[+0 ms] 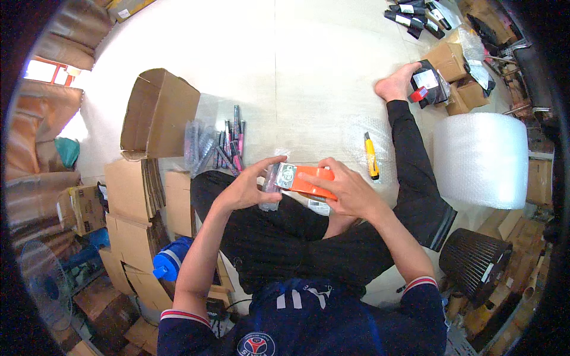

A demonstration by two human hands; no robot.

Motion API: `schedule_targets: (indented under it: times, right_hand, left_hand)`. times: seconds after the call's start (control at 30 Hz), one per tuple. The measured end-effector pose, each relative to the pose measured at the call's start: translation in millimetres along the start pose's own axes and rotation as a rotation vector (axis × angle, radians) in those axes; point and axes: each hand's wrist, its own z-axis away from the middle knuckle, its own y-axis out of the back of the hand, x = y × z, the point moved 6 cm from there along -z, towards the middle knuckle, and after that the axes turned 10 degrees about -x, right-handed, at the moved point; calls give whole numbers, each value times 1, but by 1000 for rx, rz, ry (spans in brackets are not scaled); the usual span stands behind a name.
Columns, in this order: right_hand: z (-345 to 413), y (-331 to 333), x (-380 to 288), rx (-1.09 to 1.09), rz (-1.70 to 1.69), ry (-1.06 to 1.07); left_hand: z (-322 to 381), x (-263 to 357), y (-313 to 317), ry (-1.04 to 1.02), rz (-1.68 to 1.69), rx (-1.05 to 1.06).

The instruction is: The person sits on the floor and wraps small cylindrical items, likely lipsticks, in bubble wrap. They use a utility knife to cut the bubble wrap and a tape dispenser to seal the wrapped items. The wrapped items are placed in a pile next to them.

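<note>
My right hand (354, 189) grips an orange tape dispenser (307, 182) by its body, above my folded legs. The dispenser's silvery head lies against a small bundle in clear wrap (270, 180). Thumb and fingers of my left hand (242, 187) hold that bundle from the left side. To the right, a yellow utility knife (369, 153) rests on a piece of bubble wrap (356, 133) on the floor. Several slim black and pink packages (231, 138) lie loosely piled left of centre. Beside them are clear-wrapped bundles (199, 142).
An open cardboard box (171, 111) stands at left, behind stacked flat cartons (127, 189). A large bubble-wrap roll (481, 160) is right of my leg. Near my foot (396, 82) are a black parcel (429, 82) and a red object (418, 94). A dark slatted bin (474, 262) sits lower right.
</note>
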Motion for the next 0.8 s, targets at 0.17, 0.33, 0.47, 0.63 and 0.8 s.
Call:
schedule_targets:
  times: [0.17, 0.33, 0.47, 0.63, 0.8]
  right_hand:
    - [14, -12, -12, -17, 8, 36]
    - [22, -12, -20, 46, -83, 51]
    - [24, -11, -25, 33, -80, 66]
    - [23, -8, -23, 82, -17, 88]
    - [27, -7, -24, 116, -9, 103]
  left_hand:
    - [-2, -12, -4, -61, 373, 19]
    - [-3, -29, -12, -42, 512, 92]
    - [1, -27, -4, 67, 378, 65]
    - [-1, -15, -1, -11, 709, 109]
    - [-4, -23, -7, 44, 471, 65]
